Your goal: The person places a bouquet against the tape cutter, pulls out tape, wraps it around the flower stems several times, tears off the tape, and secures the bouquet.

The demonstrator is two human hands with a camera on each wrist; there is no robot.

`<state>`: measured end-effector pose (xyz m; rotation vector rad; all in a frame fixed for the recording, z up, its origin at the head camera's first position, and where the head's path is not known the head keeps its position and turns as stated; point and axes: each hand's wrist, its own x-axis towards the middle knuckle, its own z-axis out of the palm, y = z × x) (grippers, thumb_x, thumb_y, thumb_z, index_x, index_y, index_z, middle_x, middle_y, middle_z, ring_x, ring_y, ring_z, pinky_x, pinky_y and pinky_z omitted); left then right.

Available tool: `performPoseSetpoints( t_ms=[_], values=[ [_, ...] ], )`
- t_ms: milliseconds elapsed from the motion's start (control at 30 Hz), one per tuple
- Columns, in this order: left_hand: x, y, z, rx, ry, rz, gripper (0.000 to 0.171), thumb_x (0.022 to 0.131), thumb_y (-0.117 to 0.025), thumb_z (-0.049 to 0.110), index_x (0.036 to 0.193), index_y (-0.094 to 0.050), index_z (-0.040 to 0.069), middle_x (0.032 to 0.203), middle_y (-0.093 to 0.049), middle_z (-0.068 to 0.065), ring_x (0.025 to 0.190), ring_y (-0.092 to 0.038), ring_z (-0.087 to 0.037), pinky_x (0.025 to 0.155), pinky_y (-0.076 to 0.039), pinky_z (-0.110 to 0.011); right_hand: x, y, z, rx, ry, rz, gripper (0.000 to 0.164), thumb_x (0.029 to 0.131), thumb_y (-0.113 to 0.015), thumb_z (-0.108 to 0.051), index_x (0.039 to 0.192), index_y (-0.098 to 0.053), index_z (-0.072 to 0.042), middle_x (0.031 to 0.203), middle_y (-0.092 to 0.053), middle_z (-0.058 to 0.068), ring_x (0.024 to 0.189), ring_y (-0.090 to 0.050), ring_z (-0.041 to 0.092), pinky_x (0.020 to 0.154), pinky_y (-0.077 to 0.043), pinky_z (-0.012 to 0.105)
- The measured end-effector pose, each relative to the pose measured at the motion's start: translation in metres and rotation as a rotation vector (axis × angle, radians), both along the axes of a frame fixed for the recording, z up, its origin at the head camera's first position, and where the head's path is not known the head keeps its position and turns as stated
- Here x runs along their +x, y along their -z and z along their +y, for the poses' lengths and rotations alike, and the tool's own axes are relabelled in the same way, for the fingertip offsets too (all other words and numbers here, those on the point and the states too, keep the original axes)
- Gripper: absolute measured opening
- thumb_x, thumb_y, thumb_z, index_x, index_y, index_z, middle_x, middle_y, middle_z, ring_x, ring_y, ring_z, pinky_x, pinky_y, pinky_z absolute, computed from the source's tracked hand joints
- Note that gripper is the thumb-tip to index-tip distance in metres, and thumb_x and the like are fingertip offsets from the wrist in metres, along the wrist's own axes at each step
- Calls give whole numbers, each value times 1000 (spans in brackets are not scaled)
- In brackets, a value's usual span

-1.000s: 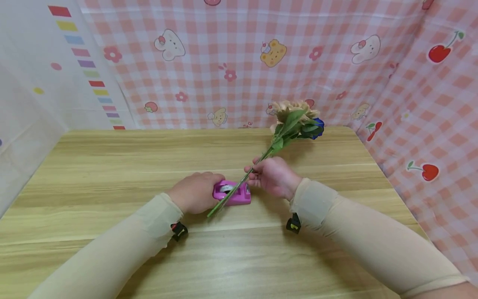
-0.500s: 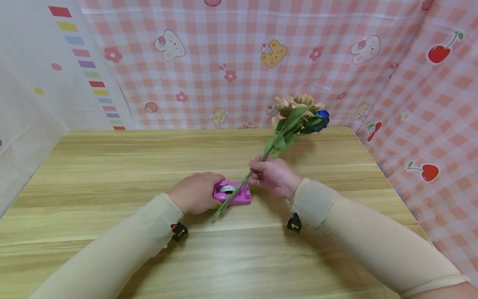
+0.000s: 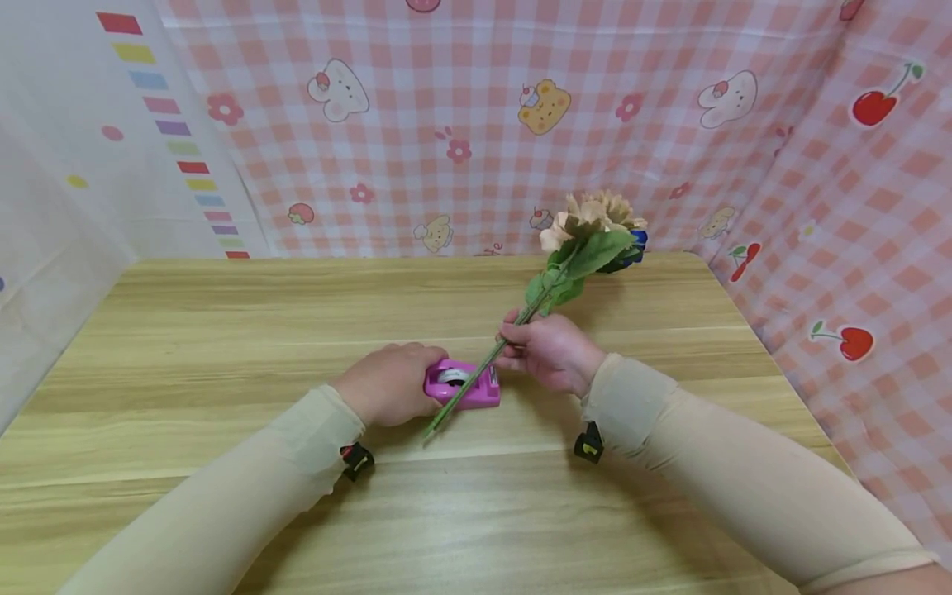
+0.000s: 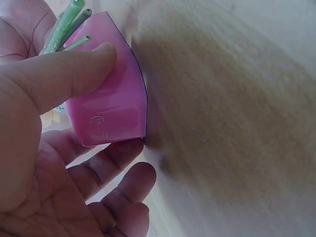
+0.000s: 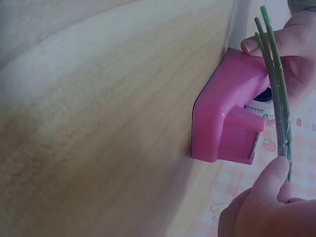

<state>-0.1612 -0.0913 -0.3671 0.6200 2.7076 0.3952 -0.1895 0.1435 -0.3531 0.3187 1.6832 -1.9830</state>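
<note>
My left hand (image 3: 392,384) grips the back end of a pink tape dispenser (image 3: 482,395) on the table, thumb along its near side in the left wrist view. A roll of clear tape (image 5: 261,109) sits inside it, and a toothed cutter shows at its front end. My right hand (image 3: 552,351) pinches a small bunch of artificial flowers (image 3: 595,216) by the stems (image 5: 277,94). Cream blooms and a blue one point to the back right, with green leaves below them. The stem ends slant over the dispenser toward the near left. Something clear and shiny wraps the stems in the right wrist view.
The wood-grain table (image 3: 223,314) is bounded at the back by a pink checked cloth (image 3: 416,107) with cartoon prints. Another checked cloth (image 3: 855,248) hangs along the right side, and a white sheet (image 3: 67,149) along the left.
The flower bunch has turned in my right fingers: its blooms first rose, then dipped slightly, and the leaves shifted. The stem ends moved a little right. My left hand and the tape dispenser stayed put.
</note>
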Motion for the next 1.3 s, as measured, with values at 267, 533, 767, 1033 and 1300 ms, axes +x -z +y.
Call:
performPoseSetpoints(
  t_ms=[267, 533, 767, 1033, 1300],
  values=[
    [1, 1, 0, -10, 4, 2, 65, 92, -79, 38, 149, -56, 17, 136, -66, -6, 125, -63, -31, 109, -50, -50, -2, -1, 4, -3, -80, -11, 12, 112, -44, -9, 102, -49, -13, 92, -66, 2, 72, -62, 14, 74, -61, 29],
    [1, 1, 0, -14, 2, -3, 65, 93, -78, 37, 150, -55, 16, 134, -67, -6, 121, -64, -29, 107, -51, -49, -4, -1, 7, -12, -133, -32, 18, 111, -40, -7, 95, -44, -13, 91, -64, 2, 77, -59, 15, 78, -62, 31],
    [0, 1, 0, -14, 7, 2, 60, 93, -78, 37, 146, -58, 17, 127, -68, -3, 112, -64, -25, 102, -52, -47, -4, 5, 4, 7, -99, -32, 21, 108, -55, -12, 87, -52, -14, 81, -60, -1, 72, -59, 14, 75, -61, 28],
    [0, 0, 0, -12, 6, -2, 61, 94, -78, 38, 148, -57, 17, 131, -68, -4, 116, -64, -26, 103, -52, -47, -3, 9, -1, 46, -27, -16, 24, 106, -57, -4, 86, -48, -15, 79, -54, 1, 69, -56, 13, 74, -60, 27],
    [0, 0, -1, -13, 9, 6, 56, 93, -78, 37, 143, -60, 19, 125, -69, -2, 109, -64, -23, 100, -53, -45, -2, 9, -3, 86, -51, 19, 10, 108, -53, -5, 109, -49, -14, 82, -53, 0, 70, -55, 13, 75, -60, 27]
  ],
)
